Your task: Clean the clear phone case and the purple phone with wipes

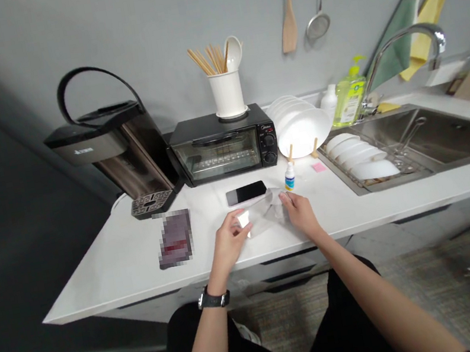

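My left hand [229, 237], with a watch [213, 297] on its wrist, grips a small white flat piece [245, 220] at the left end of a clear plastic bag [264, 216]. Whether the white piece lies inside the bag or against it I cannot tell. At the bag's other end, my right hand [299, 213] pinches the plastic between thumb and fingers. Just behind the bag lies a dark phone [247, 192] on the countertop. A small white bottle [290, 177] with a blue and yellow label stands upright behind my right hand.
A blurred-out dark item [176, 238] lies left of my hands. Behind stand a water dispenser [123, 152], a toaster oven [224, 148] bearing a utensil holder [227, 94], and racked plates [301, 129]. A pink square [318, 167] lies near the sink [453, 163], which holds bowls [360, 158].
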`<state>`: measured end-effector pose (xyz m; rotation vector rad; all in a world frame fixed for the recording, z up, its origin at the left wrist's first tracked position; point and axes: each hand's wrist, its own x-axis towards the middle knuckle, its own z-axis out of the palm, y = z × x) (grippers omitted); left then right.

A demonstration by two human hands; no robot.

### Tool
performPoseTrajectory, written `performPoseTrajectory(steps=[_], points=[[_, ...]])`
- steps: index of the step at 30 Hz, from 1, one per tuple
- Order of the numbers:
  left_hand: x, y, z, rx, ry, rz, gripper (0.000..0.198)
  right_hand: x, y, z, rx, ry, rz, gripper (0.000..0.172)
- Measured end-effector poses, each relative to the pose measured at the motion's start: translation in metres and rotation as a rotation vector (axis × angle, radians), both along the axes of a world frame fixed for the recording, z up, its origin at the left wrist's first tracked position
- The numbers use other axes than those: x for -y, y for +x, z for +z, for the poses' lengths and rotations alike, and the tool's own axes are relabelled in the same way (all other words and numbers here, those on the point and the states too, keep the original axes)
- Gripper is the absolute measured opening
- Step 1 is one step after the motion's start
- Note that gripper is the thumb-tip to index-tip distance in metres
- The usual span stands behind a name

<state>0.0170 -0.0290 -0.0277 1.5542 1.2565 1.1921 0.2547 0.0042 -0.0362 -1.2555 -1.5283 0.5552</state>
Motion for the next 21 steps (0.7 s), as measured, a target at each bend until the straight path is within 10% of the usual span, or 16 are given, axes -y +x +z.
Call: performPoseTrajectory(steps=[21], points=[[-0.0003,-0.0025,0.0000,0.170,0.056,0.025,0.047,-0.0020,0.0084,0.0021,-0.164,-0.105,0.307,0.055]])
